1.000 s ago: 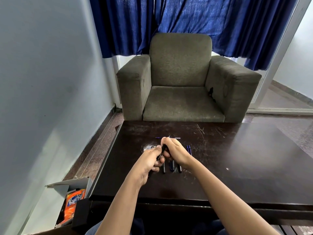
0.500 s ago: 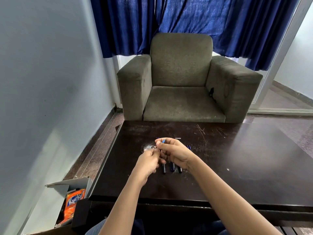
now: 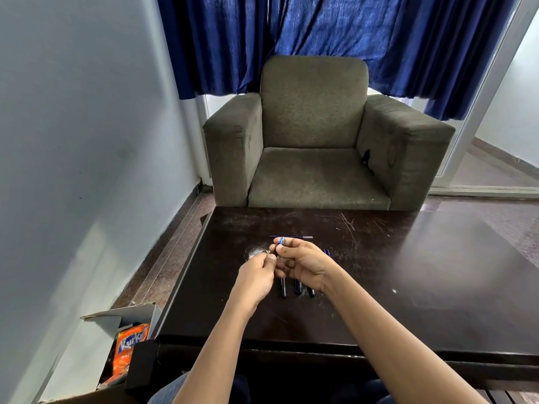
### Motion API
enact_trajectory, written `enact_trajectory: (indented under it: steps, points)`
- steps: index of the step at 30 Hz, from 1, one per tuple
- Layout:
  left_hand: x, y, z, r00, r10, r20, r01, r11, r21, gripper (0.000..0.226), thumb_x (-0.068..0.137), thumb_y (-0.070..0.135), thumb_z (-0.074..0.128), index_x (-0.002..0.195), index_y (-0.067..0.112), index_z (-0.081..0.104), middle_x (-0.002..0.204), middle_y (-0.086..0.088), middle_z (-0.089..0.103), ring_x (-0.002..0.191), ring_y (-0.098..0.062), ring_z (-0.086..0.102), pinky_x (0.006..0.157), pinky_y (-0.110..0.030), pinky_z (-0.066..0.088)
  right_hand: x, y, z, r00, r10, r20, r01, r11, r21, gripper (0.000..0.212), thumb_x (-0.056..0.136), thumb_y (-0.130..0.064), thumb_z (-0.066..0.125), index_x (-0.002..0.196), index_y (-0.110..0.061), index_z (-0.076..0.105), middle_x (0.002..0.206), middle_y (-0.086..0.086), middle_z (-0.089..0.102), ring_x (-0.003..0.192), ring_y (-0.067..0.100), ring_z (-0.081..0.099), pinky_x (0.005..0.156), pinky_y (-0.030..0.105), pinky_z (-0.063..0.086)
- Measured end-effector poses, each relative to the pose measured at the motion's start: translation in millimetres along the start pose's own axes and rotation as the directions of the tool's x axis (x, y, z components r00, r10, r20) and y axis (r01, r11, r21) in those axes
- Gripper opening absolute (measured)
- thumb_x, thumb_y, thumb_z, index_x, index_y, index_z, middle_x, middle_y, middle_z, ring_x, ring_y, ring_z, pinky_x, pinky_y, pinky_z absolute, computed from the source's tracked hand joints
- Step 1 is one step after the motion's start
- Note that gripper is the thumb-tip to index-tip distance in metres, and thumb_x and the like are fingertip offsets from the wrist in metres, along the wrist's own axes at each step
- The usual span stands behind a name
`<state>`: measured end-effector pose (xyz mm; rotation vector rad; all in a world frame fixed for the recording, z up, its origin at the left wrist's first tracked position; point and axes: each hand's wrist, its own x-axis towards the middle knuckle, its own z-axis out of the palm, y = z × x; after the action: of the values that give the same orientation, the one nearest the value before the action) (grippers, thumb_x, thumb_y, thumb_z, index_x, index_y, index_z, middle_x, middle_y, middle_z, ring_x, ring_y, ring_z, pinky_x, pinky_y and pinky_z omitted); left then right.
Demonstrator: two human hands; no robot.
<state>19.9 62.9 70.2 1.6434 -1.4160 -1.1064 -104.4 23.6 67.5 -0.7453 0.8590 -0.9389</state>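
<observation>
My right hand [image 3: 303,262] hovers over the dark table [image 3: 408,272] and pinches a small blue pen part [image 3: 280,240] between thumb and fingertips. My left hand [image 3: 256,275] is just to its left, its fingers curled round a small piece that I cannot make out. Three dark pens [image 3: 297,288] lie side by side on the table under my hands, partly hidden. A thin blue refill [image 3: 291,237] lies crosswise just beyond my fingers. Small shiny bits [image 3: 253,252] lie left of my hands.
A grey-green armchair [image 3: 315,141] stands right behind the table, with blue curtains [image 3: 320,39] above it. A wall runs along the left. An open cardboard box [image 3: 125,322] with an orange snack packet [image 3: 131,348] sits on the floor by the table's near-left corner.
My hands have pulled apart from holding one dark pen together. The right hand has risen slightly with a blue part at its fingertips; the left has dropped a little.
</observation>
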Motion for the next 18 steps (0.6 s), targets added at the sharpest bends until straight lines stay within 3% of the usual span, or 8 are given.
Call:
enact_trajectory:
  steps: [3, 6, 8, 11, 13, 16, 18]
  points:
    - [0.9, -2.0, -1.0, 1.000, 0.004, -0.004, -0.004, 1.000, 0.009, 0.029, 0.102, 0.030, 0.036, 0.085, 0.024, 0.060, 0.079, 0.004, 0.065, 0.063, -0.005, 0.051, 0.064, -0.025, 0.040, 0.0, -3.2, -1.9, 1.000, 0.024, 0.016, -0.024, 0.999, -0.024, 0.017, 0.094, -0.005, 0.052, 0.108, -0.011, 0.059, 0.101, 0.006, 0.068, 0.070, 0.015, 0.061, 0.058, 0.025, 0.052]
    - [0.1, -1.4, -1.1, 1.000, 0.000, 0.008, 0.000, 1.000, -0.014, 0.029, 0.101, 0.029, 0.038, 0.082, 0.025, 0.060, 0.077, 0.005, 0.066, 0.061, -0.004, 0.051, 0.061, -0.024, 0.040, -1.5, -0.6, 0.2, 0.999, 0.033, -0.026, -0.035, 0.993, -0.113, 0.008, 0.090, -0.020, 0.064, 0.090, -0.011, 0.062, 0.083, 0.006, 0.062, 0.063, 0.011, 0.059, 0.061, 0.021, 0.053]
    - [0.2, -1.4, -0.9, 1.000, -0.005, 0.006, 0.005, 1.000, -0.018, 0.030, 0.101, 0.029, 0.039, 0.081, 0.024, 0.060, 0.076, 0.005, 0.066, 0.060, -0.004, 0.050, 0.058, -0.023, 0.039, -1.3, 1.4, 0.4, 0.999, 0.013, -0.049, -0.018, 0.994, -0.105, 0.009, 0.090, -0.013, 0.063, 0.081, -0.012, 0.061, 0.076, 0.005, 0.059, 0.054, 0.007, 0.060, 0.059, 0.017, 0.053]
    - [0.7, -2.4, -1.3, 1.000, -0.006, -0.007, 0.006, 1.000, 0.003, 0.029, 0.101, 0.030, 0.038, 0.083, 0.024, 0.060, 0.077, 0.005, 0.066, 0.060, -0.006, 0.050, 0.060, -0.024, 0.040, -1.4, -2.9, -1.4, 1.000, 0.007, -0.019, -0.008, 0.999, -0.053, 0.018, 0.093, 0.002, 0.050, 0.098, -0.009, 0.063, 0.087, 0.004, 0.068, 0.065, 0.011, 0.065, 0.066, 0.022, 0.056]
    - [1.4, -2.6, -1.7, 1.000, -0.005, -0.005, 0.005, 1.000, 0.017, 0.028, 0.101, 0.030, 0.037, 0.087, 0.023, 0.061, 0.078, 0.005, 0.066, 0.063, -0.007, 0.050, 0.062, -0.025, 0.041, -2.3, -5.7, -1.8, 1.000, 0.023, 0.008, -0.023, 0.998, -0.058, 0.022, 0.094, -0.001, 0.049, 0.110, -0.010, 0.060, 0.095, 0.003, 0.070, 0.074, 0.015, 0.063, 0.071, 0.027, 0.054]
    - [1.8, -2.1, -1.8, 1.000, -0.003, 0.004, 0.003, 1.000, -0.002, 0.028, 0.101, 0.029, 0.038, 0.086, 0.025, 0.061, 0.080, 0.004, 0.066, 0.061, -0.006, 0.050, 0.062, -0.026, 0.040, -3.8, -2.7, -0.5, 0.999, 0.050, 0.013, -0.048, 0.993, -0.107, 0.011, 0.090, -0.014, 0.062, 0.101, -0.014, 0.064, 0.088, 0.005, 0.065, 0.072, 0.015, 0.060, 0.067, 0.028, 0.052]
    - [2.3, -2.7, -1.8, 1.000, -0.002, 0.004, 0.002, 1.000, -0.003, 0.029, 0.101, 0.029, 0.038, 0.083, 0.027, 0.060, 0.080, 0.003, 0.066, 0.061, -0.005, 0.050, 0.064, -0.027, 0.040, -3.4, 0.0, -0.6, 0.999, 0.036, 0.001, -0.036, 0.992, -0.123, 0.004, 0.088, -0.013, 0.065, 0.092, -0.013, 0.065, 0.077, 0.004, 0.063, 0.064, 0.012, 0.060, 0.062, 0.024, 0.052]
